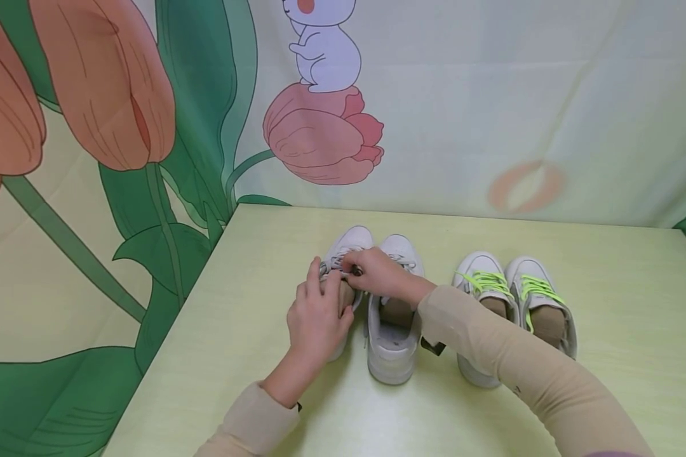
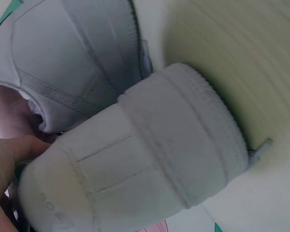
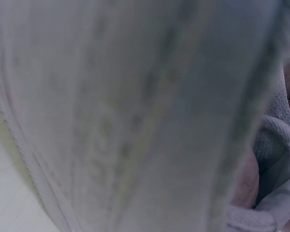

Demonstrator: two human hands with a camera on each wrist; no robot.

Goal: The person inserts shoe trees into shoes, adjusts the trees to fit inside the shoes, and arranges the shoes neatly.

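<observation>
Two white sneakers with pale laces stand side by side at the middle of the table. My left hand (image 1: 317,317) lies over the opening of the left sneaker (image 1: 351,240), gripping its upper near the brown tongue (image 1: 345,295). Above the same shoe my right hand (image 1: 385,274) has curled fingers and pinches at its lace; the fingertips are partly hidden. The right sneaker (image 1: 393,358) stands beneath my right wrist. In the left wrist view a white heel (image 2: 135,159) fills the middle, with left-hand fingers (image 2: 9,154) beside it. A blurred shoe side (image 3: 111,121) covers most of the right wrist view.
To the right stands another pair of white sneakers (image 1: 480,260) with neon green laces (image 1: 540,289), partly behind my right sleeve (image 1: 503,343). The pale green table (image 1: 634,304) meets a printed backdrop (image 1: 434,127) with tulips along its far edge.
</observation>
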